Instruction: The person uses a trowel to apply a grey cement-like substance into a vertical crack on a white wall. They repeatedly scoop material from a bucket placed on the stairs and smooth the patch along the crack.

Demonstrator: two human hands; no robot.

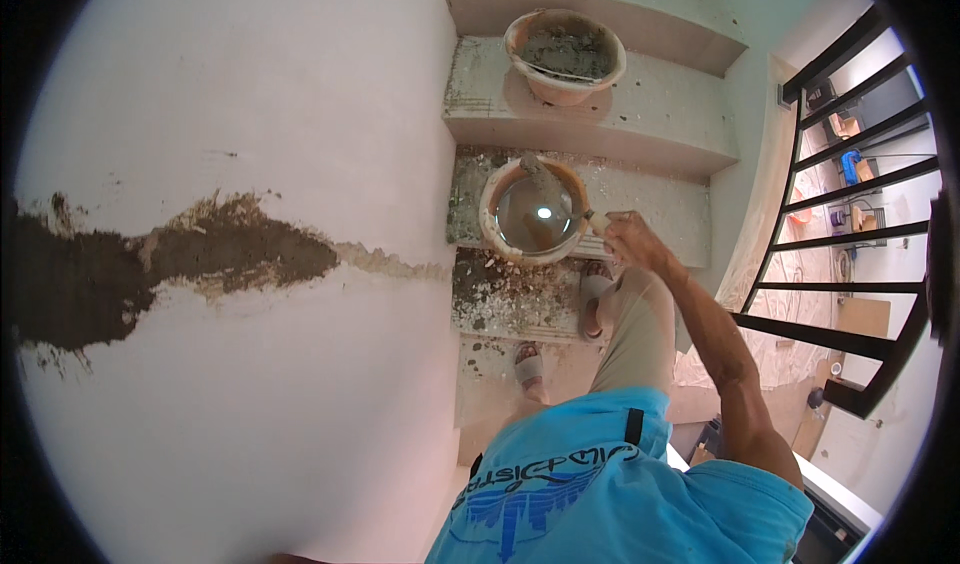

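Observation:
My right hand (628, 239) is closed on a pale handle (598, 222) of a tool at the right rim of a round bucket (492, 186) on a stair step. The bucket holds cloudy water with a bright reflection; a grey, mortar-smeared piece (535, 172) leans inside its far side, and whether it joins the handle I cannot tell. On the step above sits a second bucket (565, 89) with dark grey mortar inside. Only a dark sliver, perhaps my left arm, shows at the lower edge; my left hand is out of view.
A white wall (200, 84) with a dark mortar patch (220, 249) fills the left. Spattered stair steps (590, 139) climb ahead, and my sandalled feet (528, 364) stand below the bucket. A black railing (850, 234) runs along the right, with a sheeted floor and assorted items beyond.

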